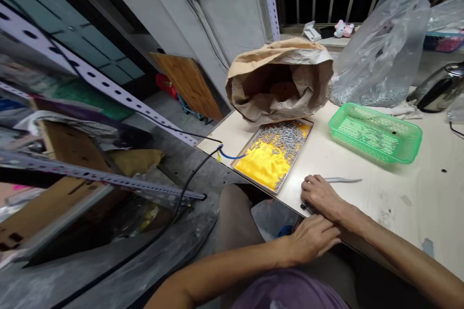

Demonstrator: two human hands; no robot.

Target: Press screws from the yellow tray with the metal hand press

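Observation:
My right hand rests at the table's front edge, its fingers curled round a small dark object that is mostly hidden. Just below it my left hand lies near the right wrist, fingers loosely bent and slightly apart, with nothing visible in them. Beyond the right hand lies a thin pale strip. To the left, a shallow tray holds a yellow cloth with many silver screws on its far and right parts.
An open brown paper bag stands behind the tray. A green basket with some screws is at the right, a large clear bag and a kettle behind it. A black cable reaches the table's left corner.

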